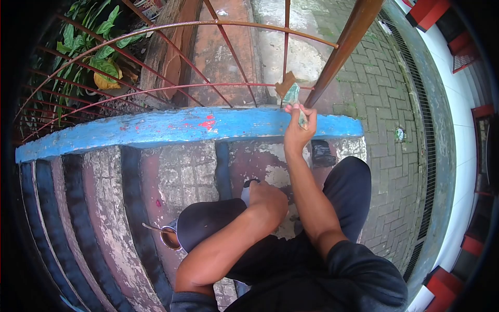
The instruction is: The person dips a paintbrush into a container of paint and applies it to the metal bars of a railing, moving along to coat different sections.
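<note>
My right hand (300, 125) is closed around a worn, folded green-and-brown sheet (292, 94), held up against the lower end of the railing's thick brown post (343, 52). Part of the sheet pokes out below the fingers. Lower down, between my knees, my left hand (267, 202) is curled closed beside a pale thing with a dark end (248, 188); its fingers are mostly hidden and I cannot tell what they hold. Thin rusty red bars (234, 57) fan out above a blue-painted ledge (171, 126) with chipped red spots.
A cup of brown drink (170, 238) with a spoon stands beside my left knee. Peeling steps with dark stripes (104, 197) run down the left. A shiny black item (323, 153) lies under the ledge. Leafy plants (104, 47) grow behind the bars; brick paving (384, 156) and a drain grate (423, 156) lie right.
</note>
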Demonstrator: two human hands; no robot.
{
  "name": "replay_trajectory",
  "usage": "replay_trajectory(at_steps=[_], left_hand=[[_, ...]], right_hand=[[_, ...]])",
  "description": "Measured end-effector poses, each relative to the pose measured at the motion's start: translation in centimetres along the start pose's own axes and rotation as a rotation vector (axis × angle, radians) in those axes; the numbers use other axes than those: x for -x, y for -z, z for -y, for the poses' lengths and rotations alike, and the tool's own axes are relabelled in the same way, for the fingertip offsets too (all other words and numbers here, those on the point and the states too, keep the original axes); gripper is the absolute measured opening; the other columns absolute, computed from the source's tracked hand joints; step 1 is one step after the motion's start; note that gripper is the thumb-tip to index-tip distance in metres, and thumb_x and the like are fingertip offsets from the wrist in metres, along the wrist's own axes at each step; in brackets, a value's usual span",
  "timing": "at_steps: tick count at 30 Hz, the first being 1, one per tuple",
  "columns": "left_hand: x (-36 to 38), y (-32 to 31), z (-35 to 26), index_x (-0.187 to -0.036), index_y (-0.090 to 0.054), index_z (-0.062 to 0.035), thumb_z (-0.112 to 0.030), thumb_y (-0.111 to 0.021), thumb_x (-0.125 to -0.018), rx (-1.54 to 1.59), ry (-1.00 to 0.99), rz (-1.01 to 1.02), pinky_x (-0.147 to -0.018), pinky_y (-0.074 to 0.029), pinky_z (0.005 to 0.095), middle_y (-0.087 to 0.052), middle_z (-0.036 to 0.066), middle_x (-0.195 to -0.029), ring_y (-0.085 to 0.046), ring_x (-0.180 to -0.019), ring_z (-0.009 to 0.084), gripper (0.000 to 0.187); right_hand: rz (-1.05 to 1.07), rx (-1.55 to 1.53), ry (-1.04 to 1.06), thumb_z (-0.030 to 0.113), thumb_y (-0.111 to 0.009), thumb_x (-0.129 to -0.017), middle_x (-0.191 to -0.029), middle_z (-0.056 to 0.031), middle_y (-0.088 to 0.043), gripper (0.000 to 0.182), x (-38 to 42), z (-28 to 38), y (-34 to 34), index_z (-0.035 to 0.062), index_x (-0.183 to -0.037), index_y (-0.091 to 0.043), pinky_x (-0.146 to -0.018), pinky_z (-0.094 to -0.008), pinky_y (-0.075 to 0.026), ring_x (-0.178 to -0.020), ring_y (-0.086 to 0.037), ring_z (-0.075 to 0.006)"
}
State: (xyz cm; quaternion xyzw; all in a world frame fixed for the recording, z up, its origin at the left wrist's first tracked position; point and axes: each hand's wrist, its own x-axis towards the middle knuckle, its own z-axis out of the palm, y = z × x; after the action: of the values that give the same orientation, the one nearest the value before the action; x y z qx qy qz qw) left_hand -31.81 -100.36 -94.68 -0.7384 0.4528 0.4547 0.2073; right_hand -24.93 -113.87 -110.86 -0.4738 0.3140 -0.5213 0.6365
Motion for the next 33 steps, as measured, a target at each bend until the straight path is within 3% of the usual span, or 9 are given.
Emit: replay_trajectory(at_steps=[6,8,11,15,18,23,26,31,33], left_hand=[[-0.5,0.0,-0.2,-0.121,-0.079,-0.0053,-0.055,-0.062,-0.103,-0.018,-0.008,0.014,-0.104,-0.046,0.0497,-0.076,0.013,-0.124,-0.064,-0.126,0.0314,0.055],[-0.4,-0.1,-0.3,-0.121,-0.079,-0.0053,-0.055,-0.063,-0.102,-0.019,-0.007,0.007,-0.104,-0.046,0.0497,-0.076,0.013,-0.124,-0.064,-0.126,0.0312,0.055],[-0.1,-0.1,-0.3,-0.12,-0.079,-0.005,-0.054,-0.064,-0.102,-0.027,-0.015,-0.016,-0.105,-0.046,0.0496,-0.076,0.013,-0.124,-0.064,-0.126,0.0313,0.055],[-0.3,-0.4,-0.2,-0.12,-0.079,-0.0063,-0.054,-0.065,-0.101,-0.016,-0.025,-0.015,-0.107,-0.045,0.0505,-0.076,0.013,-0.125,-0.063,-0.127,0.0319,0.053],[-0.5,-0.2,-0.2,-0.121,-0.079,-0.0071,-0.052,-0.065,-0.102,0.008,-0.025,0.004,-0.11,-0.044,0.0516,-0.075,0.013,-0.127,-0.063,-0.128,0.0329,0.051],[-1.3,0.1,-0.1,-0.123,-0.079,-0.007,-0.048,-0.065,-0.102,0.014,-0.036,0.056,-0.114,-0.042,0.0532,-0.074,0.014,-0.131,-0.062,-0.132,0.0342,0.048],[-1.6,0.3,-0.2,-0.123,-0.079,-0.0071,-0.047,-0.066,-0.102,0.029,-0.036,0.071,-0.113,-0.042,0.0538,-0.074,0.013,-0.132,-0.061,-0.133,0.0345,0.047],[-2.5,0.4,-0.3,-0.123,-0.079,-0.0079,-0.048,-0.066,-0.102,0.014,-0.036,0.079,-0.111,-0.042,0.055,-0.074,0.013,-0.132,-0.061,-0.133,0.035,0.047],[-2.5,0.4,-0.3,-0.123,-0.079,-0.0085,-0.048,-0.067,-0.102,0.016,-0.033,0.084,-0.111,-0.043,0.0549,-0.074,0.013,-0.132,-0.06,-0.133,0.0351,0.047]], right_hand=[[0.173,0.137,0.13,-0.001,-0.068,-0.102,-0.1,-0.0175,-0.077,0.009,1.6,1.9,0.6,-0.0021,-0.101,-0.058,-0.084,-0.032,-0.059,-0.087,-0.078,-0.0209],[0.375,0.308,0.424,-0.003,-0.07,-0.1,-0.096,-0.0163,-0.076,0.007,0.5,1.7,1.6,-0.0033,-0.1,-0.063,-0.082,-0.032,-0.06,-0.087,-0.078,-0.0215],[0.394,0.371,0.471,-0.004,-0.076,-0.092,-0.096,-0.0178,-0.072,0.011,-1.7,1.8,2.8,-0.004,-0.095,-0.066,-0.078,-0.0382,-0.059,-0.098,-0.079,-0.033],[0.258,0.483,0.644,-0.005,-0.074,-0.094,-0.1,-0.0184,-0.073,0.01,-4.3,3.2,4.8,-0.0045,-0.096,-0.065,-0.078,-0.038,-0.059,-0.095,-0.079,-0.0299],[0.14,0.404,0.544,-0.002,-0.07,-0.099,-0.096,-0.0188,-0.077,0.008,-4.8,4.4,4.4,-0.0057,-0.099,-0.063,-0.074,-0.0347,-0.062,-0.087,-0.079,-0.025],[0.22,0.448,0.507,-0.002,-0.071,-0.099,-0.1,-0.0184,-0.076,0.009,-2.8,3.7,1.3,-0.0054,-0.098,-0.063,-0.075,-0.0361,-0.062,-0.087,-0.079,-0.0236],[0.24,0.433,0.643,-0.002,-0.074,-0.096,-0.099,-0.0173,-0.075,0.011,1.0,3.7,-1.3,-0.004,-0.098,-0.063,-0.074,-0.0365,-0.062,-0.09,-0.08,-0.0263],[0.57,0.29,0.709,-0.004,-0.078,-0.091,-0.095,-0.0163,-0.071,0.014,3.0,4.5,-1.8,-0.0018,-0.096,-0.065,-0.071,-0.0374,-0.06,-0.096,-0.08,-0.0325],[0.545,0.335,0.712,-0.004,-0.078,-0.091,-0.095,-0.0164,-0.071,0.014,1.5,4.4,-1.3,-0.0019,-0.097,-0.065,-0.07,-0.0371,-0.059,-0.097,-0.08,-0.0321]])
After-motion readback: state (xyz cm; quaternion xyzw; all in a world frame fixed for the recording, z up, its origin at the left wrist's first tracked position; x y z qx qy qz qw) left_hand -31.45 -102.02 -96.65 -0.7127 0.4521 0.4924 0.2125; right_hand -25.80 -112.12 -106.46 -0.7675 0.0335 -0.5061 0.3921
